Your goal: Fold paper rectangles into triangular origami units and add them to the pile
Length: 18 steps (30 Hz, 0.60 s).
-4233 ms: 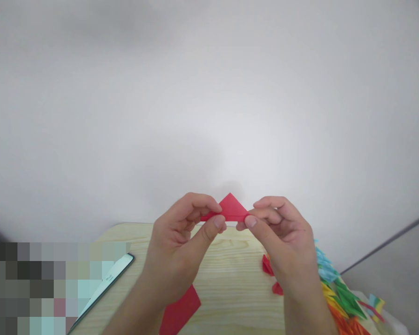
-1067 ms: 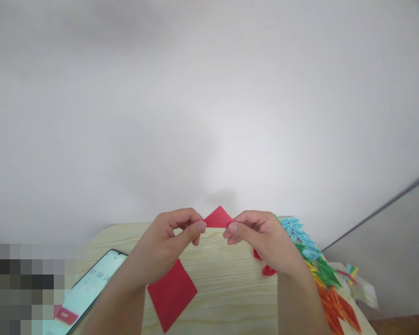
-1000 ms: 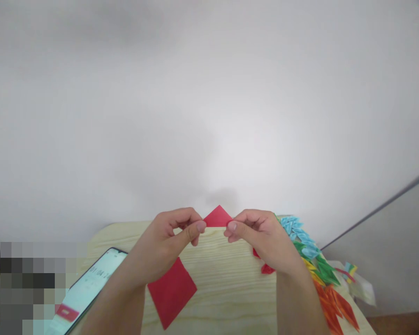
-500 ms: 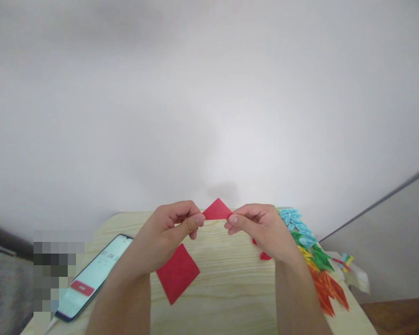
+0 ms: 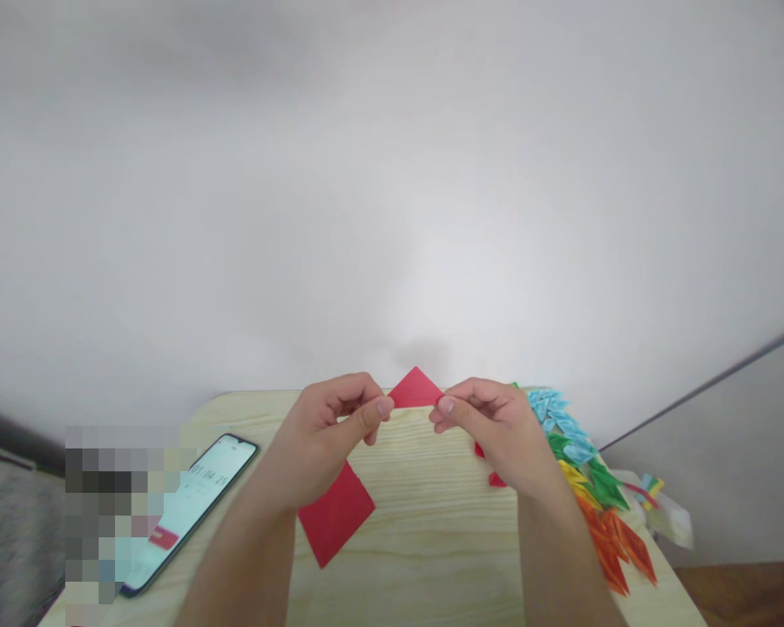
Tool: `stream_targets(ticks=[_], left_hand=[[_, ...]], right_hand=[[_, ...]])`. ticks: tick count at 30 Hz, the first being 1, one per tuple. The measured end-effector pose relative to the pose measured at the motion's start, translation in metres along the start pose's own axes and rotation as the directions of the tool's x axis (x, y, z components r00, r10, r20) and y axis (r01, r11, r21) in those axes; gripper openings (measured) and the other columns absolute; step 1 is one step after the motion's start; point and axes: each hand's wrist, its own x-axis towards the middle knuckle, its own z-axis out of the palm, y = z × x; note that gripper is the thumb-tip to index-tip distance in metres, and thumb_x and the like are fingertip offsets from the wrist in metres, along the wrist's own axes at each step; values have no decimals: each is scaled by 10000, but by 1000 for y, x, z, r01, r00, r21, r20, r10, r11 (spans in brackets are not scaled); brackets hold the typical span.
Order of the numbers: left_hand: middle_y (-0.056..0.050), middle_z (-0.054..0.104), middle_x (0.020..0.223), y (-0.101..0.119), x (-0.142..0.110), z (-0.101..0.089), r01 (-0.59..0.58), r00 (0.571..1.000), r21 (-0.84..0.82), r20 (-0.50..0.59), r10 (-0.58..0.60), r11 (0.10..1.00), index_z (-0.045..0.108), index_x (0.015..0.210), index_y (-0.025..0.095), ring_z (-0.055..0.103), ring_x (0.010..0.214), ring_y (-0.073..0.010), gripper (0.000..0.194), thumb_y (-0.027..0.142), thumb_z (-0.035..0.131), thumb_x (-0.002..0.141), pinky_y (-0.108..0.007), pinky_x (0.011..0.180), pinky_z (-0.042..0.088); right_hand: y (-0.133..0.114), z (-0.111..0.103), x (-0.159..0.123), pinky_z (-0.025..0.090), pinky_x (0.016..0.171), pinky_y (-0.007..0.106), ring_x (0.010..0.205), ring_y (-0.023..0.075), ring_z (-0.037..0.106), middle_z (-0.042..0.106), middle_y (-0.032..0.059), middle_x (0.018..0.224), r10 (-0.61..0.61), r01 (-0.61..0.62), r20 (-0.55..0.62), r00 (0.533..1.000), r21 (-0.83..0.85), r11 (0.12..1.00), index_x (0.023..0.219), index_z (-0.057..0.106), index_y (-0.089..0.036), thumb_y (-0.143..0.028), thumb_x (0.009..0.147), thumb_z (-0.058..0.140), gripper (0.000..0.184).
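Note:
A small red sheet of paper (image 5: pixel 416 389), folded into a triangle with its point up, is held above the far part of the table. My left hand (image 5: pixel 343 418) pinches its left corner between thumb and fingers. At the right corner, my right hand (image 5: pixel 483 418) grips it the same way. Below my left wrist lies a flat red paper square (image 5: pixel 340 518), partly covered by the hand. Small red folded pieces (image 5: pixel 497 480) show beside my right hand, mostly hidden behind it.
Folded paper pieces in light blue (image 5: pixel 562 422), green (image 5: pixel 606 484), yellow (image 5: pixel 573 479) and orange (image 5: pixel 618 544) lie along the right side of the wooden table (image 5: pixel 405 557). A phone (image 5: pixel 202 505) with a running timer lies at left. A white wall (image 5: pixel 392 192) rises behind the table.
Both hands and the folded red paper have shifted slightly right in the view, as have the things on the table. The grip on both corners is the same.

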Motion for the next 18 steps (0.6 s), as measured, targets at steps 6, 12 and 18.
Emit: stream_targets(ticks=[6,12,18], left_hand=[[24,568,669,2,2,10,23,1000,-21,12,-23,1000,606,717,184,475,661,-126,367,421,625,997,-266,628,356],[18,584,688,9,1,17,35,997,16,68,-36,999,635,730,183,496,684,-131,345,413,630,987,-267,639,372],[-10,659,778,9,3,23,36,999,-90,35,-33,995,718,879,191,563,736,-149,236,415,692,947,-265,662,429]], right_hand=[[1,-2,1,614,740,310,724,171,736,801,40,784,11,-7,-40,999,106,994,879,774,-190,-350,880,796,162],[-5,-12,-3,552,689,262,668,139,687,783,16,733,3,-2,-76,997,10,1000,786,757,-194,-291,888,763,141],[-7,-20,-5,460,569,252,583,128,605,771,19,718,37,-40,-98,994,-30,999,778,747,-194,-313,886,748,161]])
